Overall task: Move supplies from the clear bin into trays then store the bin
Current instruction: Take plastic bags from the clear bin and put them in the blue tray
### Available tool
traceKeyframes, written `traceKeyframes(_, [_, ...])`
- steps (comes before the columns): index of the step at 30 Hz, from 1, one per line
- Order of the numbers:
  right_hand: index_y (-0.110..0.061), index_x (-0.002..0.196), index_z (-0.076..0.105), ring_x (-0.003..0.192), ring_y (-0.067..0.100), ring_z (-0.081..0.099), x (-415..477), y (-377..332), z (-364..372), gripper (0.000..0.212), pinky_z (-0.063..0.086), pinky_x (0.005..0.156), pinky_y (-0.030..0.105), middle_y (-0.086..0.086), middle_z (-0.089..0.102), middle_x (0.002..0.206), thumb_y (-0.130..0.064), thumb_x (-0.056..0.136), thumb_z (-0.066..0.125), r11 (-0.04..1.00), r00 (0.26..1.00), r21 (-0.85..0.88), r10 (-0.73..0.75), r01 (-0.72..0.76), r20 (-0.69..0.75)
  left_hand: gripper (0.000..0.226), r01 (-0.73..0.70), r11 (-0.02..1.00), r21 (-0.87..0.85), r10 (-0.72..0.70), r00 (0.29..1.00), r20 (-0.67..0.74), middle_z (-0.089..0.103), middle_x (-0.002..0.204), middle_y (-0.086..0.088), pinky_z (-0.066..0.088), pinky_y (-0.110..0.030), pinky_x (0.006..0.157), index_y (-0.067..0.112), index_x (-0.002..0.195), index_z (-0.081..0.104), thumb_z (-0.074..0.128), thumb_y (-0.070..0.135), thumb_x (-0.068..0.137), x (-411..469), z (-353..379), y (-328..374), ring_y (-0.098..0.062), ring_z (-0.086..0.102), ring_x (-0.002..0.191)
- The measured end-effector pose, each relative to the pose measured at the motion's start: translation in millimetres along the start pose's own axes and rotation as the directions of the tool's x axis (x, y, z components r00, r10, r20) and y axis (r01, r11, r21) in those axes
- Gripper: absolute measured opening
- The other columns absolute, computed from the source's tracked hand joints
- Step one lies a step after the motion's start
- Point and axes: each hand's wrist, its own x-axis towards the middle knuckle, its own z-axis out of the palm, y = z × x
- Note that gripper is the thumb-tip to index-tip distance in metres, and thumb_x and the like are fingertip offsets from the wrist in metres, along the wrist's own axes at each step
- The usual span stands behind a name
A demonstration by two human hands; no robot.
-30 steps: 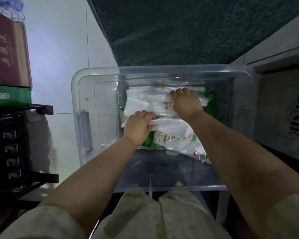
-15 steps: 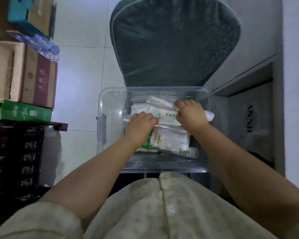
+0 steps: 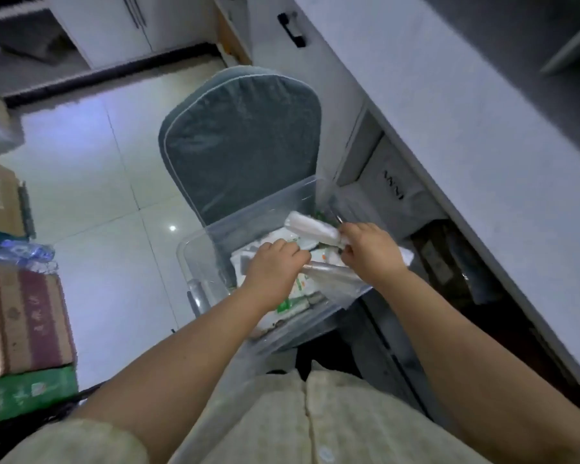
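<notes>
Right hand (image 3: 369, 252) grips a white plastic-wrapped packet (image 3: 310, 229); left hand (image 3: 273, 267) is closed on packets inside the clear plastic bin (image 3: 198, 259).
The bin's right rim is blurred beside the grey worktop (image 3: 466, 128).

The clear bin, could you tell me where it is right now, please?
In the head view the clear bin sits centre frame, against the grey chair cushion, left of the white counter, with both hands inside.

glossy clear plastic bin (image 3: 205, 262), matt grey cloth cushion (image 3: 241, 142), shiny tiled floor (image 3: 91, 182).
</notes>
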Motion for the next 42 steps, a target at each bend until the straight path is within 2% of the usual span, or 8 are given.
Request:
traceKeyframes(6, [-0.009,0.111,0.062,0.088,0.034,0.057,-98,23,-33,0.032,0.043,0.072,0.038,0.014,0.066,0.096,-0.014,0.079,0.064,0.978,0.967,-0.006,0.207,-0.211,-0.146,0.020,-0.252,0.967,-0.027,0.250,0.966,-0.064,0.064,0.085,-0.007,0.043,-0.036,0.066,0.014,0.090,0.067,0.069,0.004,0.072,10,-15,69,-0.031,0.059,0.081])
traceKeyframes(10, [-0.010,0.109,0.061,0.087,0.033,0.057,-171,49,-54,0.029,0.044,0.072,0.041,0.012,0.065,0.096,-0.015,0.080,0.064,0.933,0.909,-0.002,0.352,-0.361,-0.223,0.011,-0.476,0.879,0.010,0.476,0.877,-0.066,0.063,0.076,-0.007,0.047,-0.038,0.056,0.013,0.083,0.068,0.069,0.011,0.072,14,-16,131,-0.030,0.060,0.069])
traceKeyframes(20, [-0.018,0.115,0.061,0.094,0.030,0.055,-416,98,-84,0.034,0.044,0.077,0.039,0.008,0.065,0.101,-0.016,0.080,0.058,0.706,0.649,0.152,0.699,-0.691,-0.300,0.030,-0.884,0.467,0.013,0.881,0.464,-0.095,0.063,0.074,-0.006,0.033,-0.031,0.051,0.011,0.085,0.068,0.077,-0.002,0.058,-38,7,351,-0.026,0.056,0.062])
traceKeyframes(29, [-0.029,0.124,0.057,0.110,0.021,0.053,-691,139,-149,0.036,0.043,0.085,0.034,0.000,0.062,0.119,-0.025,0.088,0.055,0.501,0.410,0.277,0.852,-0.820,-0.325,0.017,-0.991,0.136,-0.014,0.902,0.129,-0.413,0.068,0.076,-0.010,0.046,-0.034,0.056,0.007,0.083,0.071,0.075,0.001,0.067,-142,18,617,-0.029,0.061,0.064])
traceKeyframes(32, [-0.033,0.124,0.058,0.112,0.016,0.054,-764,149,-163,0.036,0.043,0.089,0.031,-0.005,0.061,0.122,-0.031,0.087,0.058,0.419,0.335,0.372,0.902,-0.828,-0.271,0.017,-0.995,0.102,-0.009,0.902,0.097,-0.420,0.066,0.073,-0.008,0.047,-0.035,0.056,0.010,0.080,0.070,0.074,0.002,0.066,-172,24,686,-0.029,0.061,0.062])
traceKeyframes(36, [-0.041,0.119,0.058,0.105,0.004,0.056,-829,159,-175,0.034,0.046,0.089,0.029,-0.017,0.062,0.114,-0.043,0.085,0.061,0.387,0.338,0.582,0.920,-0.715,-0.197,0.023,-0.996,0.079,-0.028,0.908,0.083,-0.410,0.066,0.074,-0.005,0.046,-0.036,0.056,0.013,0.084,0.071,0.071,0.002,0.064,-194,30,752,-0.029,0.060,0.064])
traceKeyframes(38, [-0.045,0.124,0.051,0.109,0.001,0.052,-852,167,-181,0.052,0.043,0.089,0.026,-0.021,0.057,0.121,-0.053,0.075,0.066,0.375,0.365,0.624,0.919,-0.685,-0.153,0.030,-0.997,0.069,-0.042,0.899,0.080,-0.431,0.067,0.074,-0.004,0.047,-0.035,0.055,0.014,0.085,0.072,0.073,-0.001,0.059,-195,32,779,-0.029,0.061,0.063])
traceKeyframes(42, [-0.042,0.123,0.045,0.104,0.011,0.055,-870,200,-178,0.056,0.048,0.084,0.032,-0.016,0.054,0.120,-0.030,0.074,0.068,0.373,0.296,0.513,0.928,-0.773,-0.228,0.033,-0.996,0.063,-0.059,0.895,0.083,-0.439,0.067,0.073,-0.005,0.048,-0.036,0.053,0.013,0.084,0.072,0.075,-0.006,0.057,-185,39,826,-0.029,0.059,0.060])
